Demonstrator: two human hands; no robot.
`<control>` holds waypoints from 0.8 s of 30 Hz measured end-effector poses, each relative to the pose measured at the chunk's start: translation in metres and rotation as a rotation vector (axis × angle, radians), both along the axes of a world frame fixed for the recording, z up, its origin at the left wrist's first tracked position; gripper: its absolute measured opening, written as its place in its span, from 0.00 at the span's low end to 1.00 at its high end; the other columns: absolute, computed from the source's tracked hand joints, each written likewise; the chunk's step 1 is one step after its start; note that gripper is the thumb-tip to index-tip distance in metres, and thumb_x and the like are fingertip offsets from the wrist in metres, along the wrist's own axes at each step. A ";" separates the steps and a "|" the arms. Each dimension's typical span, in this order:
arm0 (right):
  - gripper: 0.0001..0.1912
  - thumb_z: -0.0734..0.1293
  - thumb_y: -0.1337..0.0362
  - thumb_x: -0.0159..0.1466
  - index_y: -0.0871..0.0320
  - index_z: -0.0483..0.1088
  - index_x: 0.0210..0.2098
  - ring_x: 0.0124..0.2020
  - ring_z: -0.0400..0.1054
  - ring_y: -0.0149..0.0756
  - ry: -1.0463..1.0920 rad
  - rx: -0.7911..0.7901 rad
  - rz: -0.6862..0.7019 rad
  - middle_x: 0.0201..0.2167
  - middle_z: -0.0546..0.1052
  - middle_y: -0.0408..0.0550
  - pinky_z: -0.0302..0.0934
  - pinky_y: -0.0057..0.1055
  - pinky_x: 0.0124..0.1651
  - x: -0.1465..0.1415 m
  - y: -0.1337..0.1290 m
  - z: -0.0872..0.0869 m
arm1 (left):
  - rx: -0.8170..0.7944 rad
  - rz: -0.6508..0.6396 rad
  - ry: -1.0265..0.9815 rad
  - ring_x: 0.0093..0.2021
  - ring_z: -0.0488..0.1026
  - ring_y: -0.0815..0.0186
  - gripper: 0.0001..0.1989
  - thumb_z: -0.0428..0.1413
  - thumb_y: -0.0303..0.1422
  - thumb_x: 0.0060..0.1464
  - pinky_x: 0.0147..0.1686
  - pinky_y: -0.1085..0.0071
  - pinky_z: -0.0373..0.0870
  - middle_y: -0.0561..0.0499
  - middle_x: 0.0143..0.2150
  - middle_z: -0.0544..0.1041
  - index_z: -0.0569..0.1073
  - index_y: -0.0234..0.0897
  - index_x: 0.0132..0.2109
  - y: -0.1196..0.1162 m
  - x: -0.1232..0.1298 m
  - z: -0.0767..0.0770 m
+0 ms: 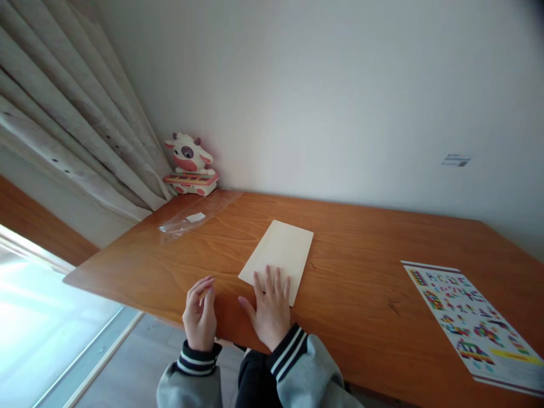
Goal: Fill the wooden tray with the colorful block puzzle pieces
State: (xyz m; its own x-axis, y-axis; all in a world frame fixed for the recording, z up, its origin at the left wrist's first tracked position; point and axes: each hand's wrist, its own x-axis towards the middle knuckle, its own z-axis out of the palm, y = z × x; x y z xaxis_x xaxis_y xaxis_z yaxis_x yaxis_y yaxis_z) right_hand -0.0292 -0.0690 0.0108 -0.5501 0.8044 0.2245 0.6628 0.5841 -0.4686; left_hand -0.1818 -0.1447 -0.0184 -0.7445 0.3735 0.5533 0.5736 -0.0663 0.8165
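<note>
A pale cream rectangular board (282, 245) lies flat on the brown wooden table, slightly turned. My right hand (272, 311) rests palm down on its near end, fingers spread, with the thumb off to the left over the wood. My left hand (199, 315) is at the table's front edge, left of the board and apart from it. Its fingers are curled in toward the thumb, and nothing shows between them. Both wrists come out of grey sleeves with black-and-white striped cuffs.
A crumpled clear plastic bag (181, 225) with a white label lies at the back left. Behind it stands a cow-shaped toy keyboard (191, 180) by the curtain (72, 113). A printed sheet (471, 323) with colourful block figures lies at the right. A wall rises behind the table (357, 283).
</note>
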 end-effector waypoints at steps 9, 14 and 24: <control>0.25 0.58 0.53 0.72 0.60 0.66 0.63 0.70 0.53 0.58 0.096 0.112 0.032 0.67 0.63 0.64 0.47 0.66 0.67 0.020 0.002 -0.009 | -0.337 -0.232 0.327 0.56 0.72 0.55 0.13 0.53 0.36 0.64 0.56 0.52 0.72 0.42 0.55 0.74 0.74 0.40 0.52 0.017 0.028 0.012; 0.20 0.60 0.56 0.71 0.57 0.67 0.59 0.62 0.65 0.51 0.238 0.190 -0.038 0.61 0.70 0.59 0.56 0.59 0.65 0.086 0.019 -0.018 | -0.616 -0.399 0.576 0.69 0.58 0.45 0.30 0.58 0.46 0.59 0.63 0.43 0.61 0.41 0.71 0.59 0.66 0.44 0.65 0.041 0.059 0.013; 0.26 0.61 0.53 0.71 0.56 0.61 0.65 0.65 0.63 0.50 0.434 0.030 -0.130 0.63 0.70 0.58 0.57 0.56 0.67 0.116 0.035 -0.046 | -0.784 -0.320 0.642 0.72 0.47 0.36 0.48 0.57 0.62 0.48 0.65 0.33 0.47 0.34 0.74 0.48 0.62 0.41 0.69 0.061 0.073 0.010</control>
